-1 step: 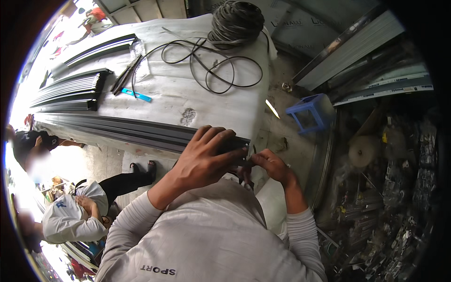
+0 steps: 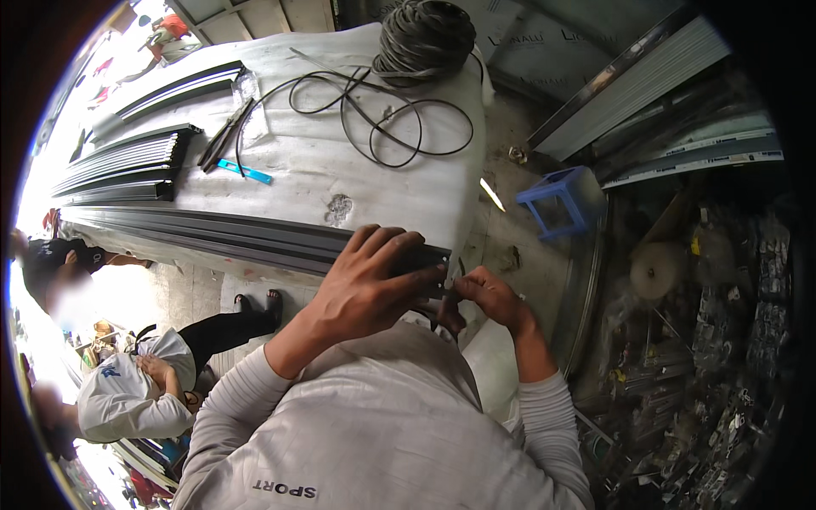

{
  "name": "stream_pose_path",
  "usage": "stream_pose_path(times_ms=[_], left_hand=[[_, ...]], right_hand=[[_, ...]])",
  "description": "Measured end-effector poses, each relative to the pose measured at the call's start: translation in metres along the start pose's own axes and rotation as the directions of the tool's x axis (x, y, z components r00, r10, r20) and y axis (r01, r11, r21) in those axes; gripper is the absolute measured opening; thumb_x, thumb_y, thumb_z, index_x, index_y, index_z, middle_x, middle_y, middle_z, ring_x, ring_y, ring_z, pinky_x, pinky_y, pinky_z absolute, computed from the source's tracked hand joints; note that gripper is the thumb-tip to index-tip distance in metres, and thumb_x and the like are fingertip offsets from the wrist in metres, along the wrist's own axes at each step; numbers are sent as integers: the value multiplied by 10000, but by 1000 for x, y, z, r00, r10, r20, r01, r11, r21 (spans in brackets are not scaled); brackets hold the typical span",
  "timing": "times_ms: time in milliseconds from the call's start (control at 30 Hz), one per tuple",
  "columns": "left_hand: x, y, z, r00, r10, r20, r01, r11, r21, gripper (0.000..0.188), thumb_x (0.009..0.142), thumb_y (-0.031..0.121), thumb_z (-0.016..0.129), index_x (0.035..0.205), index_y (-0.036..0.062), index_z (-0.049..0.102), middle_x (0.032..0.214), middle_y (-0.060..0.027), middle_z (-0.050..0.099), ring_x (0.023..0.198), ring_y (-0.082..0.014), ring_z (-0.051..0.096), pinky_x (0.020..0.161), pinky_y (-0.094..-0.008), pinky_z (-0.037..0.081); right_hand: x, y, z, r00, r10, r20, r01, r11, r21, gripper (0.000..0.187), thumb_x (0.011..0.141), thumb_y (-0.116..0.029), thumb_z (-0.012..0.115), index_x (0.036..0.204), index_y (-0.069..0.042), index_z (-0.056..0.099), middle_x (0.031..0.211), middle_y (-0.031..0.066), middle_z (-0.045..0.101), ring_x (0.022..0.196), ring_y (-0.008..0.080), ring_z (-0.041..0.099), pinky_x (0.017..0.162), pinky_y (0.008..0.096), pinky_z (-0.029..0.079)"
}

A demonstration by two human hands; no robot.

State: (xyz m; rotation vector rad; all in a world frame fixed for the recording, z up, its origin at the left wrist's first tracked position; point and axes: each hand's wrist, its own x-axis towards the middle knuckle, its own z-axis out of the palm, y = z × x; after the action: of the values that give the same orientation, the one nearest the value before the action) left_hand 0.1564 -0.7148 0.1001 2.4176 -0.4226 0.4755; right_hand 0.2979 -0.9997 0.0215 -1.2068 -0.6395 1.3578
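A long dark grey metal profile (image 2: 212, 231) lies along the near edge of the covered table, its end at the right corner. My left hand (image 2: 367, 285) is wrapped over the profile near that end, fingers bent across its top and pressing it. Just off the end, my right hand (image 2: 491, 297) is closed in a pinch, thumb and forefinger together. A small thin greyish piece shows at its fingertips, close to or touching the profile's end; I cannot make out its kind. The lower fingers of the right hand are partly hidden.
The white-covered table (image 2: 297, 183) holds a coil of black cord (image 2: 423, 41) with loose loops, pliers-like tools (image 2: 225, 136), a blue strip tool (image 2: 245, 171) and stacked dark profiles (image 2: 127, 163). A blue plastic stool (image 2: 561, 204) stands right. Another person (image 2: 140, 382) sits at left.
My right hand has shifted very slightly at the profile's end, and more of the thin greyish piece shows by its fingertips. My left hand keeps its hold.
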Motion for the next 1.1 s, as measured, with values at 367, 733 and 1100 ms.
stream_pose_path(times_ms=[367,733,1100], left_hand=[[-5,-3,-2,997,-36,61,37,999,-27,545,897,261,1013,1431,249,907,1474,-143,745,1333,-387,722,1128,-534,574],[-2,-7,3,999,-21,26,21,1000,-13,524,891,244,1021,1402,229,907,1453,-155,761,1316,-392,724,1122,-549,574],[-6,-15,8,996,-41,83,43,999,-18,661,897,230,995,1525,152,807,1452,-118,760,1341,-356,725,1143,-514,558]], right_hand=[[-46,-46,-8,958,162,-235,-199,970,-141,287,1138,-233,900,1093,50,921,831,40,814,721,84,703,636,299,531],[-34,-63,23,943,163,-291,-217,962,-163,280,1156,-243,885,1036,5,939,703,-60,676,634,35,557,593,278,417],[4,-31,17,977,181,-110,-191,978,-83,335,1180,-290,848,1021,-3,911,692,-56,651,619,38,514,587,284,365]])
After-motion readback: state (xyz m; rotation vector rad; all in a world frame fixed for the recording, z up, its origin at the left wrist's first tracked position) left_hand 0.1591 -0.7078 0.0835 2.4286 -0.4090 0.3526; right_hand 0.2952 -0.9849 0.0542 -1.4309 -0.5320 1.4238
